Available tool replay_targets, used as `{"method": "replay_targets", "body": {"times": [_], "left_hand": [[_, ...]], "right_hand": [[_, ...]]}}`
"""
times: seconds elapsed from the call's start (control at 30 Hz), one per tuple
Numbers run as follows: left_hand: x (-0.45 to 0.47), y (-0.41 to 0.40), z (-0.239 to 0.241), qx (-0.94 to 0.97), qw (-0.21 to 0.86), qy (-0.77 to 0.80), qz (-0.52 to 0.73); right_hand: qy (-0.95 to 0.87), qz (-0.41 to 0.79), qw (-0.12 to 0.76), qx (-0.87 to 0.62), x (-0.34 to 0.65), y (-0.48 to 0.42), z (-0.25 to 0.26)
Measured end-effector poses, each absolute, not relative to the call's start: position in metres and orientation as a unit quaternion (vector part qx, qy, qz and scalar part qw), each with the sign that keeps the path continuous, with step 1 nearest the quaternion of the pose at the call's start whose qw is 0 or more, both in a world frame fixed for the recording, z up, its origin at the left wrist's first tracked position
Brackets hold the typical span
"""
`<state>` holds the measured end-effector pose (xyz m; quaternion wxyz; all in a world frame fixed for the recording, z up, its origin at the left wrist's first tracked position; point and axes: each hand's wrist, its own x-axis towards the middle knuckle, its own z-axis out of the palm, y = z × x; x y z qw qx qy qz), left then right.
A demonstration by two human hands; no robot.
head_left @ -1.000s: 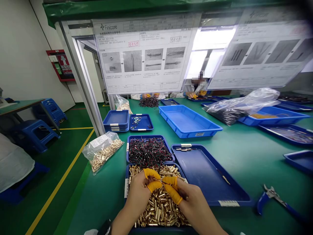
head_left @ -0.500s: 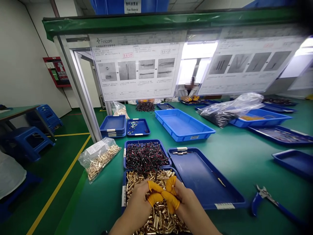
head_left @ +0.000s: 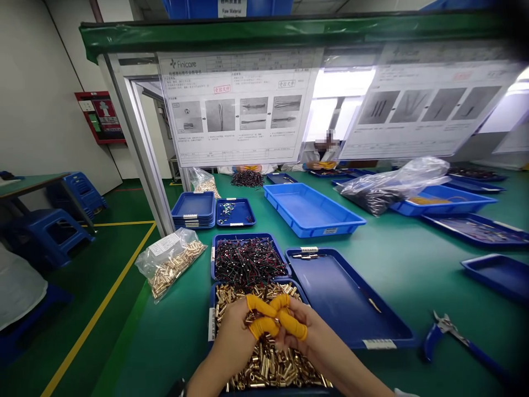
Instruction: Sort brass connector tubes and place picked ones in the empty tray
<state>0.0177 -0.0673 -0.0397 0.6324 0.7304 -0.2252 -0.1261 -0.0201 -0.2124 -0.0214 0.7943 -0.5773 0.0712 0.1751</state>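
My left hand and my right hand meet above a tray of brass-coloured metal sleeves. Yellow covers sit on the thumbs and forefingers, and the fingertips of both hands are pinched together and touching. Whatever small piece lies between them is mostly hidden by the fingers. Just beyond my hands, a second tray holds a heap of short black and red wires. At right is a blue tray with a few thin pieces at its far end and one gold-tipped piece near its right side.
Blue-handled pliers lie at right. A clear bag of brass sleeves rests at left, near stacked blue trays. A larger light-blue bin stands farther back. Instruction sheets hang above. Co-workers' hands show across the table.
Both hands stay together over the sleeves, with the fingertips slightly shifted. The right fingers now lie more level. The view has tilted a little.
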Motion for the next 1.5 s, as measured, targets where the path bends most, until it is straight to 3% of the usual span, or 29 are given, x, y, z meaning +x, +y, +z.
{"method": "replay_targets", "body": {"times": [0.3, 0.63, 1.03, 1.13, 1.23, 1.3, 1.4, 1.5], "left_hand": [[0.023, -0.065, -0.035, 0.625, 0.733, -0.2, -0.179], [0.019, -0.066, -0.04, 0.728, 0.618, -0.252, -0.157], [-0.01, -0.071, -0.011, 0.751, 0.572, -0.317, -0.093], [-0.028, -0.074, 0.003, 0.815, 0.548, -0.189, -0.009], [-0.054, -0.093, 0.011, 0.811, 0.577, -0.095, 0.032], [-0.072, -0.116, 0.011, 0.795, 0.572, -0.201, -0.02], [-0.088, -0.155, 0.008, 0.751, 0.505, -0.396, -0.155], [-0.091, -0.181, 0.008, 0.79, 0.444, -0.385, -0.175]], "right_hand": [[0.055, 0.19, 0.82, -0.537, -0.022, -0.212, -0.016], [0.038, 0.186, 0.803, -0.565, -0.018, -0.214, -0.024], [-0.059, 0.226, 0.757, -0.61, -0.042, -0.235, 0.017], [-0.065, 0.125, 0.682, -0.717, -0.045, -0.259, 0.043], [0.062, -0.013, 0.469, -0.881, -0.037, -0.287, 0.062], [0.142, -0.057, 0.377, -0.914, -0.027, -0.3, 0.065], [0.214, -0.111, 0.306, -0.921, -0.007, -0.305, 0.057], [0.228, -0.133, 0.291, -0.92, 0.01, -0.3, 0.048]]}}
